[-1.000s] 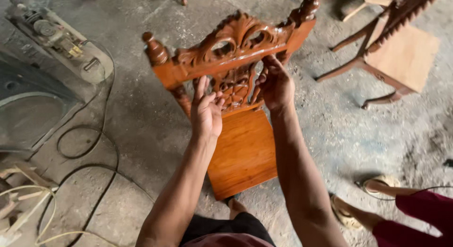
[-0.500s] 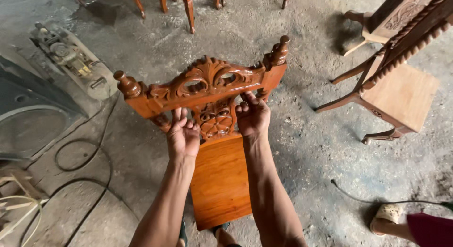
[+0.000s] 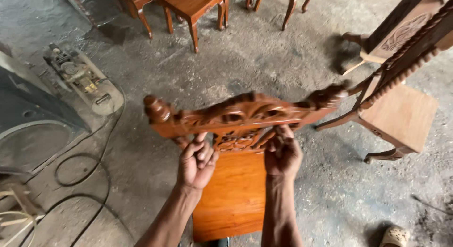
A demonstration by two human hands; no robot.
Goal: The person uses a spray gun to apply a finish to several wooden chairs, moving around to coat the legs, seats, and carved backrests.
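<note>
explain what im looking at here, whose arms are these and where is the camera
The camera sits on a person's head and looks down, so the two bare arms are that person's own. The left hand and the right hand both grip the carved back of a varnished wooden chair, just under its top rail; its flat seat shows below the hands. The chair stands on a rough concrete floor. To the right is another chair, paler, with a beaded post. More chair legs show at the top. On the left lie a machine and a black cable.
</note>
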